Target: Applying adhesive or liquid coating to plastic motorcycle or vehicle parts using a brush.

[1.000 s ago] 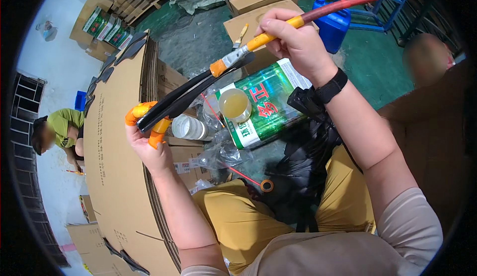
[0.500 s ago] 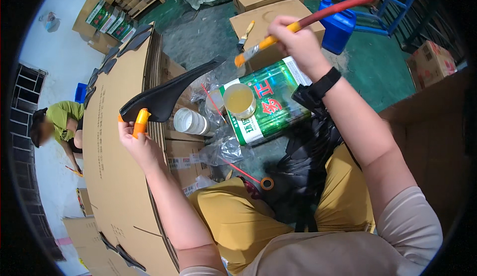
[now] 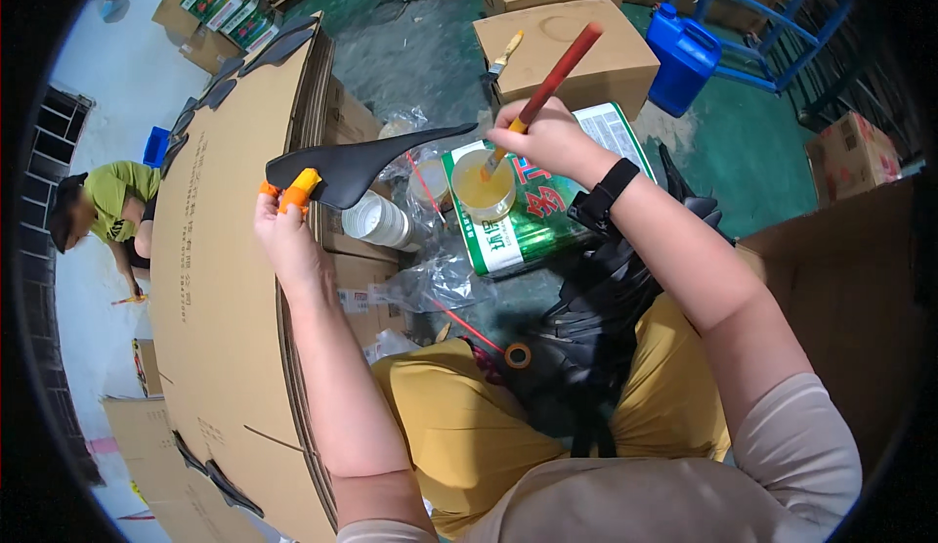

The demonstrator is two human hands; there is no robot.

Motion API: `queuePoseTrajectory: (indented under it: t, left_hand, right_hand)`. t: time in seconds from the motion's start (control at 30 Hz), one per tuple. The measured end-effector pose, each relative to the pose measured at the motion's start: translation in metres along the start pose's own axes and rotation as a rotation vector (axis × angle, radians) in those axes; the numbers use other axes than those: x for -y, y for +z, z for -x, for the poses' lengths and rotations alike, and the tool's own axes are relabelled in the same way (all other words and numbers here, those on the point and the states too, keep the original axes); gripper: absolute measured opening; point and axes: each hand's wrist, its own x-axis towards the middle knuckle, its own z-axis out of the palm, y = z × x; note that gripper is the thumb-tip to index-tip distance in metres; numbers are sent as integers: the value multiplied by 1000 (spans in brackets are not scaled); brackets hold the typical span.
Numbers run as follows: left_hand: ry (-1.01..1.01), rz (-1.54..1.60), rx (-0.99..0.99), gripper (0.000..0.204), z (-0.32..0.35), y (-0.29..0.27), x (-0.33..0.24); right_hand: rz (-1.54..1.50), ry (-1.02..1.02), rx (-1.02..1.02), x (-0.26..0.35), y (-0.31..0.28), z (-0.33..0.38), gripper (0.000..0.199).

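Observation:
My left hand (image 3: 290, 235), with orange coverings on its fingertips, pinches the wide end of a flat black piece shaped like a bicycle saddle (image 3: 357, 169). The narrow end of that piece points right, toward a cup of yellowish liquid (image 3: 473, 198). My right hand (image 3: 550, 139) is closed round a paintbrush (image 3: 562, 76) with a red and yellow handle. Its bristles are down inside the cup, in or just over the liquid. The cup stands on a green and white tin (image 3: 528, 242). Beside the left hand are stacked white cups (image 3: 379, 220).
Stacked cardboard sheets (image 3: 230, 250) rise at left, bearing more black pieces (image 3: 278, 49). A brush (image 3: 506, 54) lies on a carton (image 3: 576, 40) beyond the tin, near a blue jerrycan (image 3: 681, 59). A tape roll (image 3: 517, 355) is between my knees. A co-worker (image 3: 122, 201) crouches far left.
My right hand has come down and left, bringing the raised brush into the cup. My left hand and the black piece have shifted slightly right, with the piece's tip now lying flatter.

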Motion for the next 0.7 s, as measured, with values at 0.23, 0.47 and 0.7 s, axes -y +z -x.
queuePoseTrajectory:
  t: [0.23,0.47,0.7]
  left_hand:
    - [-62,2,-5,33,1,7,-1]
    - [-131,48,-17,33,9,27,-5]
    - [-185,57,156,32,12,30,4]
  right_hand:
    - [-10,22,-64,12,-23,2,20]
    - [-627,67,-186,63,-51,-1,21]
    - [-477,-42,-177,78,-31,4,23]
